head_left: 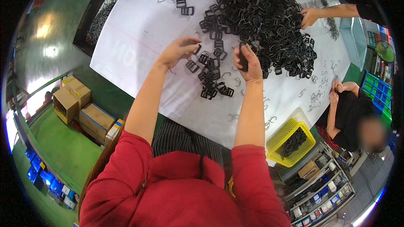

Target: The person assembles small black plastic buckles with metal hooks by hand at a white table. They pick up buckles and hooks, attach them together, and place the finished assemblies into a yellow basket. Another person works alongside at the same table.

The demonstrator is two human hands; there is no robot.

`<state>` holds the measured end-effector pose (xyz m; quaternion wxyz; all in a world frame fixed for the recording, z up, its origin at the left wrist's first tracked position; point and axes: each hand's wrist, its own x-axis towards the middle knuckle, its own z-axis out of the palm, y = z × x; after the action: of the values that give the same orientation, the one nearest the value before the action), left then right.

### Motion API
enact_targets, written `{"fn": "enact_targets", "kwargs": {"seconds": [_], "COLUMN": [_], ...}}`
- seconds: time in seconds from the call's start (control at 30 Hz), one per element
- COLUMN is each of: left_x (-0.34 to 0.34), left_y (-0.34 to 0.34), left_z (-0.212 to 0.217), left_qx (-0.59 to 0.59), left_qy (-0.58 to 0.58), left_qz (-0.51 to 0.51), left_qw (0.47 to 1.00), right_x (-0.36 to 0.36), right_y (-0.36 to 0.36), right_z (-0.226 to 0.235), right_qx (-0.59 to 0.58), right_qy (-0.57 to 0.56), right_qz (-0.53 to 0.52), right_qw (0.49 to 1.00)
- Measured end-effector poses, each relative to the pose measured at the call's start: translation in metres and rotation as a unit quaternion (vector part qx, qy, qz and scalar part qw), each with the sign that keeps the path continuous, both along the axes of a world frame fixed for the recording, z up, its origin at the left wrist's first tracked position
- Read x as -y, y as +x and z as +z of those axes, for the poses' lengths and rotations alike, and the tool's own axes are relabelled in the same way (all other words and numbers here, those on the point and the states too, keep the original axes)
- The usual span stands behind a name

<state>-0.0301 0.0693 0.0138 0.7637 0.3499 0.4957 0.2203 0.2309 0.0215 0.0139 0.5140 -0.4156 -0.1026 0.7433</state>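
A large heap of black plastic slider buckles [256,17] covers the far middle of the white table [126,38], with thin wire hooks among them. My left hand [177,52] reaches in at the heap's left, thumb and fingers pinching a small black buckle [197,49]. Just right of it, loose buckles [209,73] trail toward me. My right hand [251,64] is closed round a stack of black buckles [243,57] at the heap's near edge; its fingers partly hide them. Loose metal hooks [315,96] lie scattered to the right.
Across the table, another person's hands [310,17] touch the heap. A second co-worker [349,113] sits at the right, hands together. A yellow basket [290,143] with black pieces stands at the near right edge. A dark crate [94,21] of metal pieces is beyond the left edge.
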Motion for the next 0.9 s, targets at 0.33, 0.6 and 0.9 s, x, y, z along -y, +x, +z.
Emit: {"fn": "enact_targets", "kwargs": {"seconds": [0.33, 0.6, 0.9], "left_x": [-0.029, -0.026, 0.009], "left_y": [0.053, 0.074, -0.011], "left_z": [-0.006, -0.034, 0.019], "left_qx": [-0.344, -0.296, 0.169], "left_qy": [0.170, 0.259, -0.037], "left_qz": [-0.049, -0.028, 0.034], "left_qw": [0.922, 0.919, 0.984], "right_x": [-0.034, -0.031, 0.037], "right_y": [-0.050, -0.056, -0.042], "right_z": [-0.035, -0.008, -0.023], "right_qx": [0.698, 0.709, 0.671], "right_qy": [-0.013, -0.029, 0.088], "right_qz": [0.223, 0.295, 0.220], "right_qw": [0.680, 0.639, 0.702]}}
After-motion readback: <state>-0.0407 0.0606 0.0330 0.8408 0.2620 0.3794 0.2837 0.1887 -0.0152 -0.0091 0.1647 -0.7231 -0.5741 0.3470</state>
